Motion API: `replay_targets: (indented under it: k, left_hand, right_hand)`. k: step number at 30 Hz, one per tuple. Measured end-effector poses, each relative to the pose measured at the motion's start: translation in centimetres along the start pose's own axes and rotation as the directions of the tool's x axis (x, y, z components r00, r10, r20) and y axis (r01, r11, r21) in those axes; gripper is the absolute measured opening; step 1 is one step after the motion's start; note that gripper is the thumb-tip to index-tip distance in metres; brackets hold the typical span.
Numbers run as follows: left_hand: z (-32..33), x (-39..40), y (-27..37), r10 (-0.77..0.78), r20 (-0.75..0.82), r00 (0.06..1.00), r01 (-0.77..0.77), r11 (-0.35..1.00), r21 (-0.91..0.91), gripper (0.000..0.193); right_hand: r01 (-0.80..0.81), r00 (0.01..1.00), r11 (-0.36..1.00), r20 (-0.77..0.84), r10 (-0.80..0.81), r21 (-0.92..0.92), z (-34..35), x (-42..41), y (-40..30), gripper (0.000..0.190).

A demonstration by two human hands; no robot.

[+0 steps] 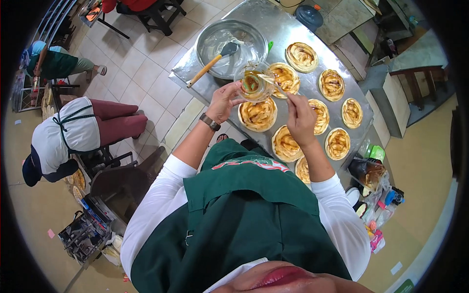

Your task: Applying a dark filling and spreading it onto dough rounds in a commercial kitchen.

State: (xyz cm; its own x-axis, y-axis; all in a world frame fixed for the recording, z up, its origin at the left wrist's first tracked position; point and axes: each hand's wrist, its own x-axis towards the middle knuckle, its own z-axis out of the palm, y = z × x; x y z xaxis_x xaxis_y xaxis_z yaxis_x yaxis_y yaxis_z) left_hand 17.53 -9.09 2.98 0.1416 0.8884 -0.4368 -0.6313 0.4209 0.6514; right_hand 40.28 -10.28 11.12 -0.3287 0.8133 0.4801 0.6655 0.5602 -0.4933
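Observation:
My left hand (223, 100) grips a small clear cup (240, 75) by its side, tilted above the metal table (258, 141). Amber-brown syrup (251, 83) lies inside it. In my right hand (302, 119) is a slim utensil (269, 78) whose pale tip reaches into the cup; I cannot tell whether it is a spoon or a brush. Several round pale dough discs streaked with brown syrup cover the table. One disc (257, 114) lies just below the cup, another disc (285, 82) beside it, and my right hand partly hides a third disc (287, 144).
Behind the cup stands a large steel bowl (258, 40) with a wooden-handled spatula (207, 69) across its rim. A blue water jug (309, 17) is at the far edge. Bagged items (377, 179) sit right. At left, a person (66, 128) bends over pizzas; another person (55, 60) stands beyond.

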Motion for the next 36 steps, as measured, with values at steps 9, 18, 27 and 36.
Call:
replay_targets:
  k: [9,18,27,36]
  left_hand:
    - [0.2,-0.6,0.1,-0.025,0.038,0.999,0.025,1.0,0.013,0.034]
    - [-0.6,-0.9,-0.1,-0.011,0.074,0.997,0.006,0.997,0.072,0.039]
    - [-0.1,-1.6,0.8,0.044,0.247,0.968,-0.121,0.944,0.307,0.046]
    - [-0.5,-2.3,4.2,0.096,0.289,0.952,-0.197,0.918,0.345,0.052]
  right_hand:
    - [0.043,0.999,0.997,-0.02,-0.045,-0.07,0.3,-1.2,-0.8,0.018]
    - [0.029,0.998,0.99,-0.053,-0.036,-0.135,0.4,-2.7,-2.1,0.02]
    - [0.0,1.0,0.954,-0.02,-0.006,-0.3,0.2,-0.6,-1.9,0.016]
    - [0.177,0.982,0.905,0.131,-0.136,-0.387,-1.7,0.7,-4.2,0.026]
